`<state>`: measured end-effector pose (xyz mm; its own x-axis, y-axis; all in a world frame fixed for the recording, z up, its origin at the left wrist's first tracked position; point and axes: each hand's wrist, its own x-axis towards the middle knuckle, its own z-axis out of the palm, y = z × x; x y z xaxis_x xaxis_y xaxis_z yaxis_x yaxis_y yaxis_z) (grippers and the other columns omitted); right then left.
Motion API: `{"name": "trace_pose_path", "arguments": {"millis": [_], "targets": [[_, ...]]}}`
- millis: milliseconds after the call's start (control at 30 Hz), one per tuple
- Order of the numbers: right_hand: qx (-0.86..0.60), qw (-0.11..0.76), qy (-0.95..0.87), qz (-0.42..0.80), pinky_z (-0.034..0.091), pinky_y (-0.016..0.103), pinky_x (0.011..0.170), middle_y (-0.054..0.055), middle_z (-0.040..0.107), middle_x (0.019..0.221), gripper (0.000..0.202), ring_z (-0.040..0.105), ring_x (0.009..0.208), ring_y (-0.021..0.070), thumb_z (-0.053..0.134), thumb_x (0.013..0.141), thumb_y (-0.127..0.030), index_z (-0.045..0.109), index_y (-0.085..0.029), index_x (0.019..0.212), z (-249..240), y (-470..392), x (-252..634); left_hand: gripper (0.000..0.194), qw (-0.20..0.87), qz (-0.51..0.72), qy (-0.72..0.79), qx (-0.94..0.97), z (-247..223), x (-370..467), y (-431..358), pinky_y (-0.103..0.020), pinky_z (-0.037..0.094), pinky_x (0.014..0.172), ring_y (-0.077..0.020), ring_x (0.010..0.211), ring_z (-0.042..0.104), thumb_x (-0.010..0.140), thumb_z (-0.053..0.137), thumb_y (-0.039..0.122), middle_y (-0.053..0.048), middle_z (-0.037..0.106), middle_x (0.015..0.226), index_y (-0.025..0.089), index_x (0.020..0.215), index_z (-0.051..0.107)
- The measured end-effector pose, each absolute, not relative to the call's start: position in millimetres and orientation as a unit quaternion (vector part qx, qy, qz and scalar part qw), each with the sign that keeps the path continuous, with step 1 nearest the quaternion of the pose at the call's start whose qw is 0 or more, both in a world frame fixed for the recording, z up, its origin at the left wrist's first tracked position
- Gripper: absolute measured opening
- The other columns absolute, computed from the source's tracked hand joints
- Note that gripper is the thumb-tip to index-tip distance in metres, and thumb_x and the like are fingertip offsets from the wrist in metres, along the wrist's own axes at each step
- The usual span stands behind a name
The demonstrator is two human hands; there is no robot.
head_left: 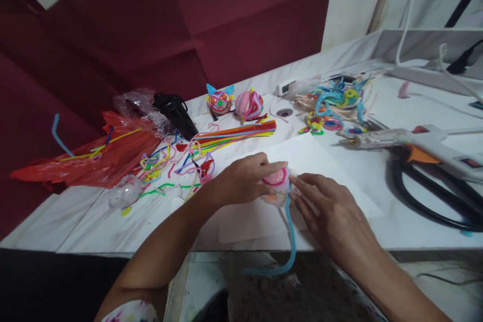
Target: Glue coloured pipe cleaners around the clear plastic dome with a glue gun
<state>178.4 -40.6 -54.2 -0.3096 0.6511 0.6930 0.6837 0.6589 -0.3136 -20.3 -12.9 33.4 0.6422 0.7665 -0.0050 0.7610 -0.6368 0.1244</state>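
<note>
My left hand [245,178] is closed around a clear ball [275,179] with rings of pink pipe cleaner on its face. An orange patch shows low on the ball. Against its right side, the fingertips of my right hand [330,209] pinch a light blue pipe cleaner [292,234]. The loose end of this strand hangs down past the table's front edge and curls to the left. Both hands are over white paper sheets [241,229]; my fingers hide part of the ball.
Behind the hands lie straight pipe cleaners [237,133] and two decorated balls [220,101]. A hot glue gun [400,138] and black-handled scissors [426,191] are on the right. Pipe cleaner scraps [162,161], a black object [175,113] and a red plastic bag [86,153] lie left.
</note>
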Motion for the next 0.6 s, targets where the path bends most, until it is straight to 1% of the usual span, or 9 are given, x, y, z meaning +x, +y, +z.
{"name": "trace_pose_path", "arguments": {"millis": [167,333,433,533,600], "targets": [[-0.402,0.440,-0.803,-0.027,0.048,0.036,0.066,0.009,0.064,0.099,0.021,0.060,0.079,0.0215,0.044,0.094,-0.021,0.061,-0.018,0.105,-50.5,-50.8,180.0,0.044,0.040,-0.038,0.421,0.905,44.4,-14.7,-14.3,-0.027,0.046,0.079,-0.0176,0.094,0.058,0.088,0.059,0.026,-0.002,0.058,0.103,0.028,0.131,0.049],[-0.391,0.434,-0.811,-0.015,0.049,0.035,0.067,0.009,0.063,0.103,0.022,0.059,0.083,0.0213,0.042,0.095,-0.022,0.060,-0.019,0.108,-45.9,-57.1,184.4,0.042,0.023,-0.051,0.428,0.902,47.6,-12.4,-16.8,-0.026,0.045,0.076,-0.0171,0.091,0.058,0.089,0.055,0.023,-0.001,0.057,0.100,0.029,0.130,0.048],[-0.391,0.438,-0.810,-0.009,0.048,0.035,0.069,0.008,0.063,0.103,0.021,0.059,0.087,0.0212,0.044,0.095,-0.021,0.059,-0.019,0.110,-45.5,-58.1,186.3,0.045,0.025,-0.051,0.427,0.903,46.6,-13.1,-16.3,-0.026,0.045,0.077,-0.0162,0.090,0.057,0.089,0.053,0.020,-0.001,0.056,0.100,0.030,0.132,0.046],[-0.391,0.440,-0.808,-0.007,0.048,0.035,0.070,0.008,0.062,0.103,0.022,0.059,0.089,0.0212,0.044,0.095,-0.020,0.058,-0.018,0.112,-46.3,-58.3,186.7,0.053,0.020,-0.057,0.426,0.903,47.3,-12.9,-15.8,-0.025,0.044,0.077,-0.0158,0.090,0.058,0.089,0.050,0.017,-0.001,0.056,0.102,0.032,0.138,0.040],[-0.390,0.440,-0.809,-0.005,0.048,0.034,0.071,0.008,0.062,0.104,0.023,0.058,0.089,0.0212,0.044,0.095,-0.019,0.057,-0.018,0.113,-47.4,-58.2,186.0,0.052,0.013,-0.069,0.424,0.903,49.2,-11.5,-16.1,-0.025,0.044,0.075,-0.0158,0.088,0.058,0.089,0.047,0.015,-0.001,0.055,0.100,0.034,0.137,0.041]]}}
